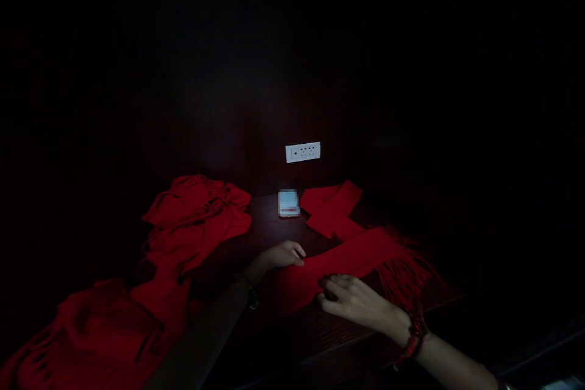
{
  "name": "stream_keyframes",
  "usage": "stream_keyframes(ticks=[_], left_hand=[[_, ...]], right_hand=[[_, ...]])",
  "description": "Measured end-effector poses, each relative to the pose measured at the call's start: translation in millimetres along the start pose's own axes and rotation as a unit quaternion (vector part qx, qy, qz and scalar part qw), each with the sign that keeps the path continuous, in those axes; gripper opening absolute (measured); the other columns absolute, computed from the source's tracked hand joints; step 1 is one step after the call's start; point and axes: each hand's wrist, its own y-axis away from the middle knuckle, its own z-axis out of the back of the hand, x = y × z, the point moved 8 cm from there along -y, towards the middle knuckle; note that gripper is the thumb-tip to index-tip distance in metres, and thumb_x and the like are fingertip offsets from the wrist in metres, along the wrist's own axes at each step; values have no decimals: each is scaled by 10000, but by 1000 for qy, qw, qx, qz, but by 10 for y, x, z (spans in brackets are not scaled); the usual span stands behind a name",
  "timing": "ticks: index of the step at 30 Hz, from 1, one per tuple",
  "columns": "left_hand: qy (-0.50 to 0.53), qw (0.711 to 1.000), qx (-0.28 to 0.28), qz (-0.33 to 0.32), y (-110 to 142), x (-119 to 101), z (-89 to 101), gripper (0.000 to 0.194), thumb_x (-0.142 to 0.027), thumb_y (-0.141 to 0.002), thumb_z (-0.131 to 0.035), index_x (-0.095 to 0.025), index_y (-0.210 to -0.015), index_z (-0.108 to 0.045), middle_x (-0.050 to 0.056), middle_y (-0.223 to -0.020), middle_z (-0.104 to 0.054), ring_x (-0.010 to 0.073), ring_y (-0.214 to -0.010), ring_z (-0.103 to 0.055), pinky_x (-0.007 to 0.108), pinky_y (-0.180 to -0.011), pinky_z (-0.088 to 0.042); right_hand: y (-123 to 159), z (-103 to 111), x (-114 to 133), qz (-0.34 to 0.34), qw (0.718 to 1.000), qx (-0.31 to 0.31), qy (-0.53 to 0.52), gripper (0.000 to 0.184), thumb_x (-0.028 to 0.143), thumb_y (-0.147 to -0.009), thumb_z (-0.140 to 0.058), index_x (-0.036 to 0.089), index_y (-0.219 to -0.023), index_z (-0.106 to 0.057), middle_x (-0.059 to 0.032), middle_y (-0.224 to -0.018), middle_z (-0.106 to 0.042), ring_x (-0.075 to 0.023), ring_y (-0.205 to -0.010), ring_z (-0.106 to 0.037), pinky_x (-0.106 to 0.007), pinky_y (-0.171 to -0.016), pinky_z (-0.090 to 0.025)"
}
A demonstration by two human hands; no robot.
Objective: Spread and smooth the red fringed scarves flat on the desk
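Matt red cloth scarf (351,256), dark wood-grained tabletop (326,328), smooth white plastic socket (303,152)

Dark table (269,225), reddish-brown, wood grain visible along near edge, top badly lit. Right side: red scarf (356,254) laid out long and mostly flat, running at a slant, loose fringe fanned at its right end. Behind it, folded red cloth (331,210) with crossing bands; can't tell if same piece. Left rear: crumpled red pile (196,219), strands of fringe on top. Left front: more bunched red cloth, too dark to separate from pile. Rear middle, between pile and folded cloth: small pale square item (288,203), pixelated, unreadable.
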Motion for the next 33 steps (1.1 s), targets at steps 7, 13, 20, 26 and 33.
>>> stream_keyframes(ticks=[7, 13, 20, 26, 33], left_hand=[[22, 999, -22, -6, -50, -22, 41, 333, -83, -622, -526, -143, -948, -549, -5, -746, -598, 113, -674, -542, 218, -634, -415], [36, 999, -31, 6, -9, -32, 84, 336, -111, -630, -531, -145, -964, -548, -8, -756, -606, 114, -683, -537, 203, -625, -399], [16, 999, -41, 26, 35, -44, 146, 360, -139, -624, -521, -153, -983, -549, -37, -680, -569, 84, -592, -490, 174, -533, -346], [26, 998, -47, 17, 23, -135, 182, 374, -155, -617, -541, -142, -990, -559, -48, -627, -539, 63, -519, -432, 168, -479, -291], [99, 992, -53, -55, -1, -830, 295, 350, -106, -649, -534, -133, -998, -555, -6, -749, -586, 64, -616, -493, 167, -573, -376]], right_hand=[[-8, 53, -47, -58, 998, 13, 23, 245, 55, -805, -412, 129, -1012, -518, -105, -1061, -554, -191, -924, -503, -330, -776, -392], [-90, -6, -106, -128, 990, 47, 32, 190, 78, -818, -399, 144, -934, -534, -70, -862, -587, -176, -764, -517, -297, -654, -403], [-104, -49, -144, -173, 984, 42, 11, 198, 57, -817, -397, 108, -977, -501, -71, -776, -568, -160, -694, -528, -267, -584, -399], [-75, 0, -215, -187, 980, 65, 5, 230, 71, -814, -407, 128, -1027, -471, -72, -823, -570, -157, -700, -547, -245, -570, -404], [32, 271, -682, -334, 939, 41, -68, 191, 131, -839, -358, 158, -1000, -458, -62, -825, -576, -144, -698, -563, -223, -583, -398]])
